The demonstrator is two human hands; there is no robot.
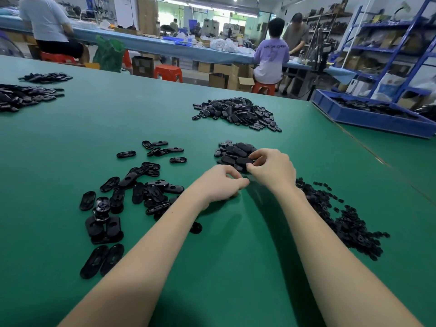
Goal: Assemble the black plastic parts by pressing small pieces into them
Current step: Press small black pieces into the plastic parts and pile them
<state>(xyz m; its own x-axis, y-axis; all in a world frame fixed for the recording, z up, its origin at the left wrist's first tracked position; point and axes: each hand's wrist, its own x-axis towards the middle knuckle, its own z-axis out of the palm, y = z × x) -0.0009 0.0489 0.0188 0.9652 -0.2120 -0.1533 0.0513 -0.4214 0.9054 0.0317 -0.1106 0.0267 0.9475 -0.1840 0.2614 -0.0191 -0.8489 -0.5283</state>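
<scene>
Fingers (256, 159) of right hand (271, 169) pinch glossy oval part (244, 160) (black plastic).

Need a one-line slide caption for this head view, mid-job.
Right hand picks a black oval part from the near pile while the left hand rests curled on the green table.

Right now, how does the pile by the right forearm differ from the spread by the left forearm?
The pile of small pieces by the right forearm is made of tiny bits, heaped densely in a long band. The spread of oval parts by the left forearm holds much larger, elongated pieces, lying looser, with several separate and some showing a centre hole. Both are black plastic on the green table.
</scene>
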